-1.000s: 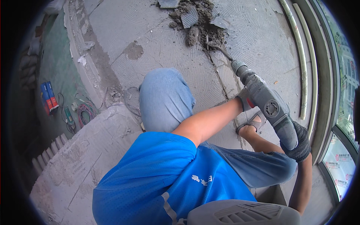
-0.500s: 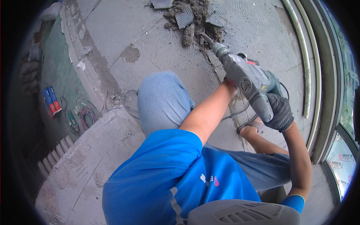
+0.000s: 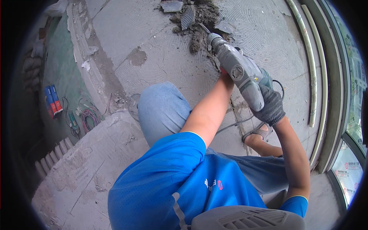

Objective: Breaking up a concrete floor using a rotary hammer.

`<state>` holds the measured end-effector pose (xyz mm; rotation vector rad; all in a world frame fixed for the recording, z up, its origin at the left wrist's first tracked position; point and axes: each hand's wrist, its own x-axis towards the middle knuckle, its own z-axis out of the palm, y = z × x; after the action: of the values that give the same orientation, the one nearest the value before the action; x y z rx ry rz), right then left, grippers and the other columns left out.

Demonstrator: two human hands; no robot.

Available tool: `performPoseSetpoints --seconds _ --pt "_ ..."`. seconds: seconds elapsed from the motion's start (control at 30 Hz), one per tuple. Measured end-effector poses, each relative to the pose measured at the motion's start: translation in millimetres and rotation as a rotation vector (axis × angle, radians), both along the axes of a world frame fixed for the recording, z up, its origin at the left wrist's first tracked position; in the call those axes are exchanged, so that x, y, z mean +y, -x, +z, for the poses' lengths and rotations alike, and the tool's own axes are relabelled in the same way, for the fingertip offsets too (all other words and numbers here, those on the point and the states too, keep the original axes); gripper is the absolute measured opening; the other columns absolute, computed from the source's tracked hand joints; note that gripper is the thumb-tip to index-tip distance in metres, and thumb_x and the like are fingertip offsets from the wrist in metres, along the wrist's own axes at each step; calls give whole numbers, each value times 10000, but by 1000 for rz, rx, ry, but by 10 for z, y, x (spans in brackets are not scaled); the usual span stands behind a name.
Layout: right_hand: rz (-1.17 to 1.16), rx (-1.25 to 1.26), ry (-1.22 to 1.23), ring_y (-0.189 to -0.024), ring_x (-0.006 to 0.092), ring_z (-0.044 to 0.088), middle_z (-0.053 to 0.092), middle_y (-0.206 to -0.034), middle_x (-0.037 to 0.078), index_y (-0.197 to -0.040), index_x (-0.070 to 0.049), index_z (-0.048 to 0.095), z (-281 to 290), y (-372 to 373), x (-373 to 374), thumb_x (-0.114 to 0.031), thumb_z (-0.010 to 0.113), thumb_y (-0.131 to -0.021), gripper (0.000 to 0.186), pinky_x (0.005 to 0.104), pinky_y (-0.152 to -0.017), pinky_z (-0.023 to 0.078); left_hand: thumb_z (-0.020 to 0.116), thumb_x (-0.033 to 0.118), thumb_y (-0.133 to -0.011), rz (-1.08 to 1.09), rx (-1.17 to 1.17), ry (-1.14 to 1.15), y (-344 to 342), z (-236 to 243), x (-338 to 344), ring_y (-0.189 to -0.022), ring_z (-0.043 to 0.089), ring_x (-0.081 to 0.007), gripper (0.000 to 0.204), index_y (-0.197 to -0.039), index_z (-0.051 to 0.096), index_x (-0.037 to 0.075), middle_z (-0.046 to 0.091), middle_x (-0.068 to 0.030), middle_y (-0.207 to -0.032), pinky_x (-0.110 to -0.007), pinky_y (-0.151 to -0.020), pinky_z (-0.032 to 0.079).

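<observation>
A grey rotary hammer [image 3: 239, 67] slants forward over the floor, a metal chisel bit [image 3: 205, 28] in its chuck. The bit's tip is at a heap of broken mortar [image 3: 207, 15] with tile shards, one of them a ridged shard [image 3: 188, 17] on the left. My right hand [image 3: 271, 107], in a dark grey knit glove, is wrapped round the rear handle. Under the tool's front part reaches my left hand [image 3: 224, 72]; only a bit of it with red shows, and its fingers are hidden behind the body as it holds the tool.
Two pale pipes [image 3: 309, 65] run along the right side by the window frame [image 3: 337, 76]. A power cord [image 3: 234, 124] trails behind the tool near my sandalled foot [image 3: 258, 136]. At left lie blue-and-red boxes [image 3: 53, 100], coiled wires [image 3: 90, 117] and a green power tool [image 3: 73, 122].
The rotary hammer and both hands have shifted forward and left. The chisel tip has moved up and left in the rubble, and my right forearm has swung left with it.
</observation>
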<state>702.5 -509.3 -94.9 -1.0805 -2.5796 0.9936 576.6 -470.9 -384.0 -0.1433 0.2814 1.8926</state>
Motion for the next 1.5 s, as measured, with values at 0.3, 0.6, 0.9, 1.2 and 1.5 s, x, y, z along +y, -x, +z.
performPoseSetpoints --seconds 0.3,0.6,0.9,1.2,1.5 --pt "-120 -81 -135 -907 390 626 645 -988 224 -1248 -88 503 -175 910 315 -272 669 -729 575 446 -789 507 259 390 -1005 -429 1073 93 866 -327 610 -1230 422 -177 414 -1319 426 179 459 -43 -1331 -349 -1088 294" --pt "-209 -40 -41 -899 376 630 661 -918 208 -976 -49 642 -51 1576 934 -301 609 -774 324 436 -773 502 308 347 -995 -536 1963 -172 2017 110 1124 -1293 372 -203 429 -1367 382 147 395 -39 -1406 -354 -1128 235" --pt "-129 -119 125 -813 380 642 651 -862 210 -1056 -35 605 513 129 -216 -174 702 -668 424 390 -735 519 533 231 -920 -576 1393 -510 536 575 109 -1020 508 -191 191 -1079 531 126 558 -54 -1045 -346 -928 402" --pt "-126 -220 374 -868 394 618 638 -918 200 -1042 -27 588 633 -377 -522 -162 704 -674 409 405 -757 496 672 236 -813 -1112 1584 -514 184 1085 -388 -955 556 -160 312 -1061 568 79 595 -71 -987 -307 -858 439" --pt "-27 -132 291 -850 390 625 646 -906 198 -1085 -27 578 18 -198 -39 -173 687 -683 441 413 -758 497 558 321 -876 -643 1337 -505 216 78 267 -935 538 -167 204 -941 546 128 570 -51 -952 -329 -863 433"
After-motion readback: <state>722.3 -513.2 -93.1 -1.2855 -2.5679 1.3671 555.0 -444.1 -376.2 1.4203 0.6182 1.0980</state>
